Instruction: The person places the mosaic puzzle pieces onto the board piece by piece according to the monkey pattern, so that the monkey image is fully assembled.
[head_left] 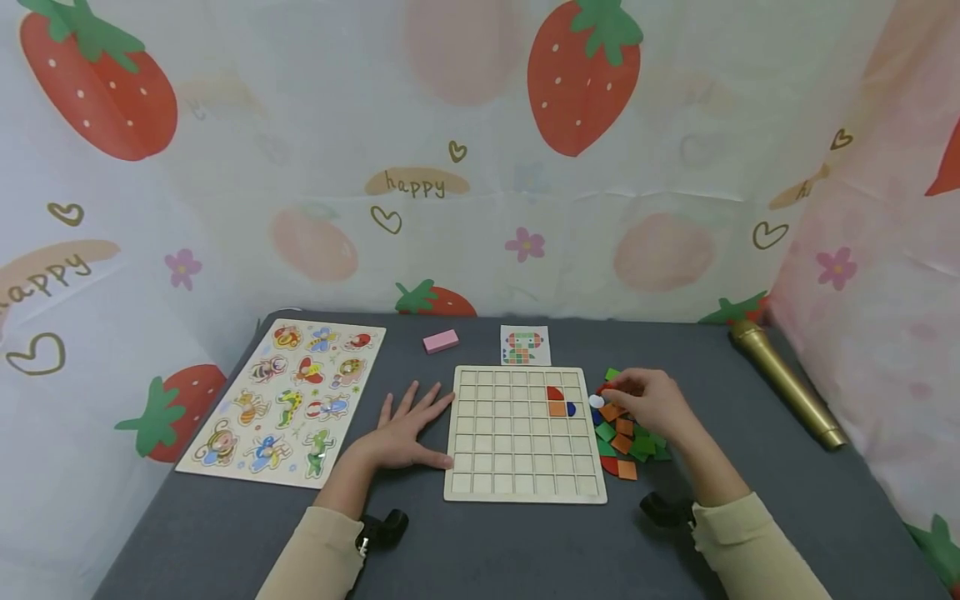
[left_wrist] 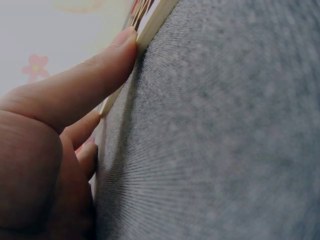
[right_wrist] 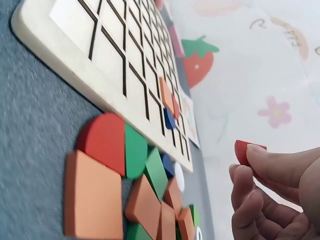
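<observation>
A wooden grid board lies in the middle of the table. In its upper right cells sit a red quarter-round piece, an orange square and a blue rounded piece. My left hand rests with spread fingers at the board's left edge; its thumb touches the rim in the left wrist view. Between thumb and finger my right hand pinches a small red piece, raised above the table. Loose colored pieces lie beneath and beside that hand, along the board's right edge.
A small pattern card lies behind the board, with a pink block to its left. The sticker sheet of cartoon insects occupies the left side. At far right lies a gold cylinder. Strawberry-print cloth hangs around the table.
</observation>
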